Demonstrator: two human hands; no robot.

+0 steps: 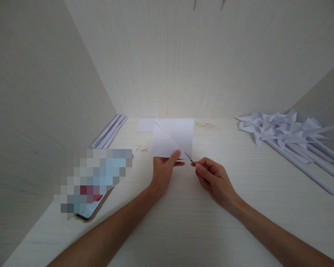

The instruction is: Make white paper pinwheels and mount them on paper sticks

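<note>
In the head view, my left hand (164,171) pinches the lower edge of a white paper square (172,135), thumb on top and fingers beneath. A diagonal line runs across the paper from its upper left towards the lower right corner. My right hand (213,180) is closed around what looks like a small pair of scissors (189,158). Their thin dark blade points up and left at the paper's lower right corner. The handles are hidden by my fingers, and I cannot tell whether the blade is cutting.
Several white paper pinwheels (278,129) with rolled paper sticks (303,168) lie at the right. Rolled paper sticks (109,131) rest at the back left. Another paper piece (145,125) lies behind my sheet. A phone (90,211), partly blurred out, is at the left. Pale walls enclose the tabletop (183,222).
</note>
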